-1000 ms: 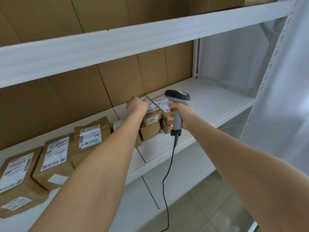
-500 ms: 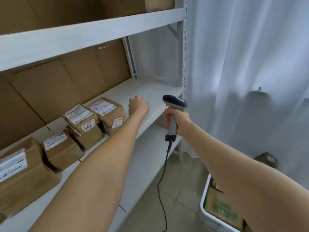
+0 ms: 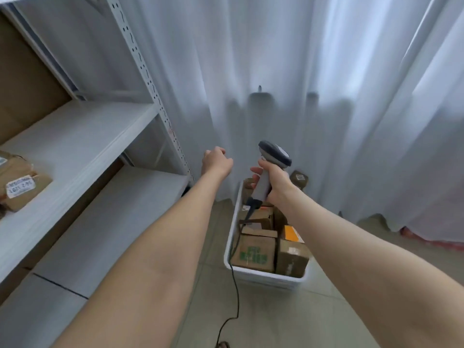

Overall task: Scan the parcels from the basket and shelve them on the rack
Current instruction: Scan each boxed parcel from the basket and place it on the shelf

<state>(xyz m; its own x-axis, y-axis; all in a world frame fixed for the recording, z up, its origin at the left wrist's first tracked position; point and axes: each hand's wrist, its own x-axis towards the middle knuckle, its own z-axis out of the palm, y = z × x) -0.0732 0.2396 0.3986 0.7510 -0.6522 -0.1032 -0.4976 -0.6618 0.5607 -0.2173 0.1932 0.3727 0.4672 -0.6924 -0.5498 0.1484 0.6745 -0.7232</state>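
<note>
I have turned from the rack (image 3: 82, 136), now at my left, to the basket (image 3: 266, 278) of parcels (image 3: 253, 253) below my hands, left hand (image 3: 216, 160) loosely curled and empty, right hand (image 3: 276, 183) clamped on the scanner (image 3: 272, 159), so another parcel comes next.

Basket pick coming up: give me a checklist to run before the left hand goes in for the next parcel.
1. Left hand free of any parcel: ok, loosely curled, holding nothing.
2. Scanner gripped in right hand: ok.
3. Parcels left in the basket: ok, several boxes visible.
4. Scanner cable clear of the pick: not ok, it hangs across the basket's left side.
5. Room on the rack shelf: ok, bare beside the shelved parcel.
6. Next parcel's barcode facing up: cannot tell.
</note>
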